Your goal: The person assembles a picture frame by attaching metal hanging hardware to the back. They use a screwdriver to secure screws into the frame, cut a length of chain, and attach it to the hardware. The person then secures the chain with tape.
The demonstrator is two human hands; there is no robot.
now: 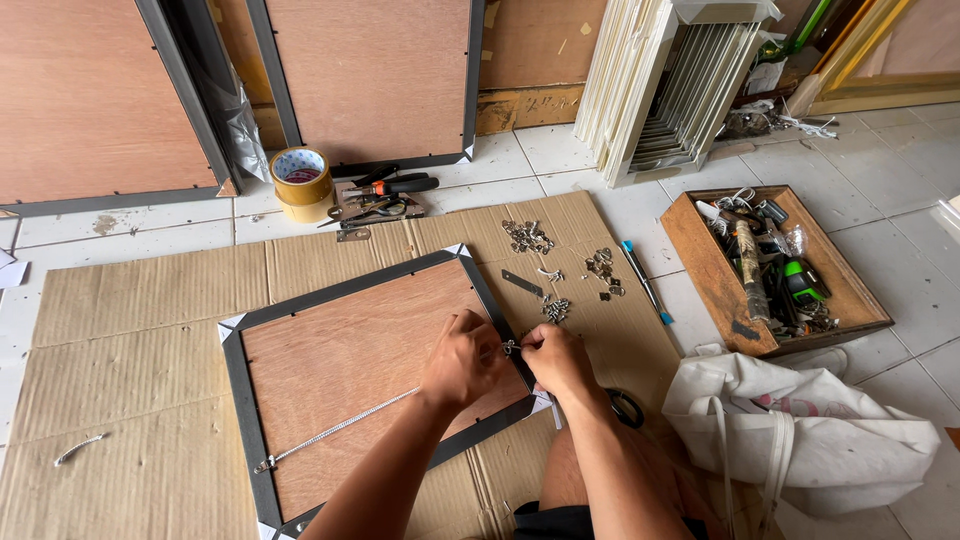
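Left hand (462, 357) and right hand (553, 358) meet fingertip to fingertip, pinching a small metal hanger (509, 347) and the end of a cord (340, 428) at the right edge of a face-down frame (350, 345), which lies on cardboard (130, 330), with loose hardware (560, 270) and a wooden tray (715, 270) beyond.

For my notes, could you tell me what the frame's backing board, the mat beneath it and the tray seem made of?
Backing board: likely plywood or hardboard, reddish-brown with faint grain. Mat: corrugated cardboard, ribbed and creased. Tray: seemingly wood, brown with visible grain.
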